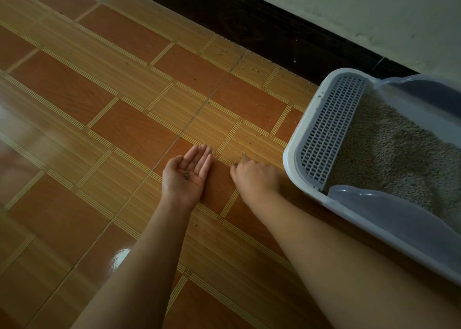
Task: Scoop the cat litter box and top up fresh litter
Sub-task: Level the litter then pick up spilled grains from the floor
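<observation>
A white litter box (290, 159) with a grey grid step (331, 129) stands on the floor at the right, filled with beige litter (389, 154). My left hand (185, 176) lies palm up on the tiles, fingers straight, with a few dark litter grains in the palm. My right hand (254, 176) is knuckles up just left of the box, its fingers curled down on the floor over a small clump of spilled litter grains (243, 157). Whether the fingertips pinch any grains is hidden.
Loose litter grains (254, 70) are scattered over the orange and tan floor tiles near the dark skirting (274, 29) and the wall. Translucent grey side shields (389, 219) rise from the box's rim. Open tiled floor stretches to the left.
</observation>
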Demonstrator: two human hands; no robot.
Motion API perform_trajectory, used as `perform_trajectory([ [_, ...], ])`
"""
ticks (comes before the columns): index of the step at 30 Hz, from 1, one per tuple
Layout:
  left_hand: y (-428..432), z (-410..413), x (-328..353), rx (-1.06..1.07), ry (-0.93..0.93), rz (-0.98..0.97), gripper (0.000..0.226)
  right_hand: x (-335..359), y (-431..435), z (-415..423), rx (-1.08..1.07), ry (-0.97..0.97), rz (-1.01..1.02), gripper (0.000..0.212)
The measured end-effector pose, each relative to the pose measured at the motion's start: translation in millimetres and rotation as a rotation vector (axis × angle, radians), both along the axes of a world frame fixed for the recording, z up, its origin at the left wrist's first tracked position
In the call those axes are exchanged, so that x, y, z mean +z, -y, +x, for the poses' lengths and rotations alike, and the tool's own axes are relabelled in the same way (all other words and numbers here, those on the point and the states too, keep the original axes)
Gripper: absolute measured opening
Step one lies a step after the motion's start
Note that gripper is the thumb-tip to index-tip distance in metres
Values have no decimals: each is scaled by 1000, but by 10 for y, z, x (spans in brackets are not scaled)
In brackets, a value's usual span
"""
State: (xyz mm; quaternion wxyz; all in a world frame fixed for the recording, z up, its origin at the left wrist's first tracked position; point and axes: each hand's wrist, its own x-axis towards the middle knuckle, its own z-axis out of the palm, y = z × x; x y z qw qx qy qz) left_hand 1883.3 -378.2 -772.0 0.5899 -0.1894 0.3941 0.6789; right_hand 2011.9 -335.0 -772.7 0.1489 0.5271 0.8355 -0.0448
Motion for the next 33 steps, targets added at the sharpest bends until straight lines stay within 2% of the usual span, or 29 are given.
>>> perform_trajectory([
  [3,-21,3,3,-4,0,0,41,1,-24,-47,35,47,-3,33],
  [7,-45,12,3,-6,-9,2,40,41,-37,-67,85,80,-10,32],
  [20,3,73,-14,-42,-41,-5,40,39,126,-15,137,-14,-51,28],
  [24,38,153,-10,-60,-31,-17,40,108,172,24,77,-92,-51,28],
  [28,70,256,20,-66,-19,-30,41,250,198,-58,44,-254,-93,25],
  [30,84,296,36,-84,-5,-30,41,312,197,-116,-12,-371,-154,30],
  [33,96,346,72,-139,12,-18,41,390,248,-178,60,-387,-156,39],
])
